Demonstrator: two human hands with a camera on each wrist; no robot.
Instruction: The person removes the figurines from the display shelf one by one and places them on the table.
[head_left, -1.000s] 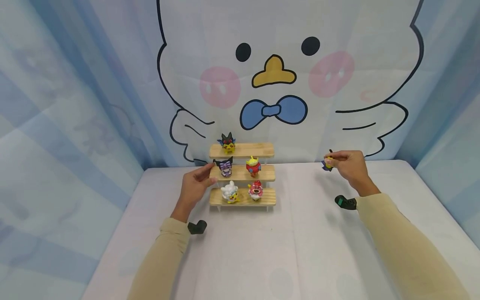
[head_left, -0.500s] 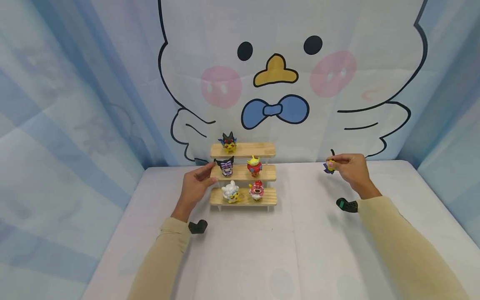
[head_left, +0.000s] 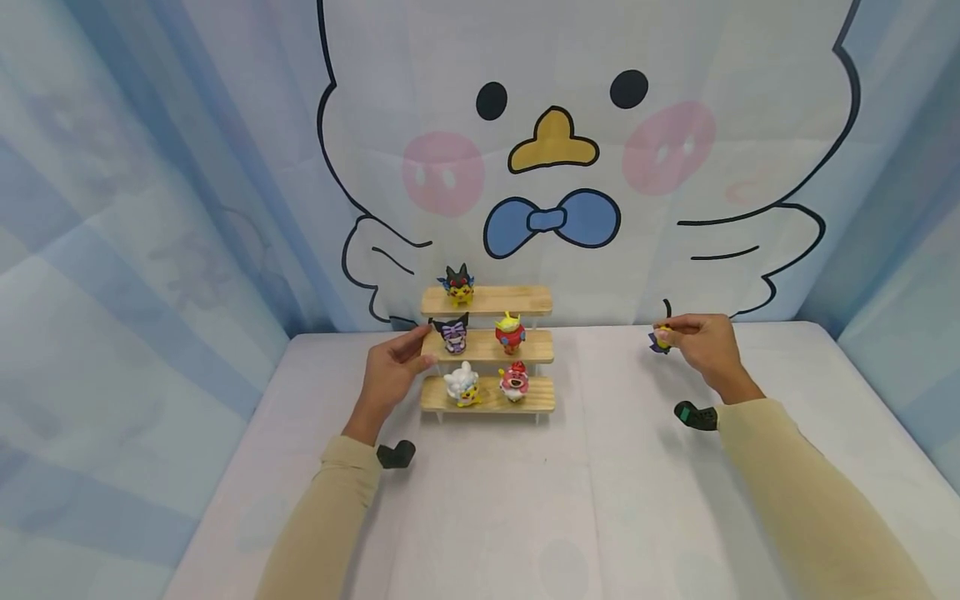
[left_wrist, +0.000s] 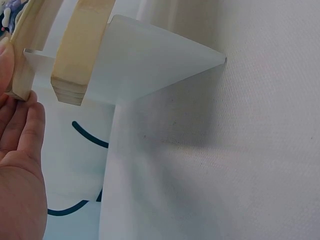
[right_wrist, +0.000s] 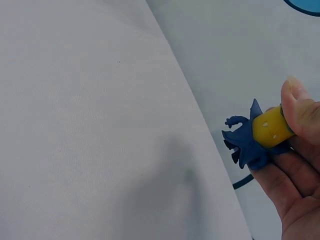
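Observation:
My left hand (head_left: pixel 392 375) holds the left end of the middle tier of a three-tier wooden display stand (head_left: pixel 480 347). In the left wrist view, the thumb lies against that tier's wood (left_wrist: pixel 22 75) with fingers underneath. Over at the right, my right hand (head_left: pixel 703 343) pinches a small blue and yellow figurine (right_wrist: pixel 270 131) between thumb and fingers, tilted sideways in the right wrist view. It hangs over the back of the table; part of it is hidden by the thumb.
On the top tier stands a dark-eared yellow figurine (head_left: pixel 459 287). The middle tier bears a purple figurine (head_left: pixel 453 335) and a red one (head_left: pixel 510 335). Below are a white one (head_left: pixel 461 385) and a pink one (head_left: pixel 514 382). A printed curtain (head_left: pixel 645 275) rises behind the table (head_left: pixel 487 517).
My right hand has sunk slightly, carrying the blue and yellow figurine down with it. The left hand keeps its hold on the stand, and the figurines on the tiers stay in place.

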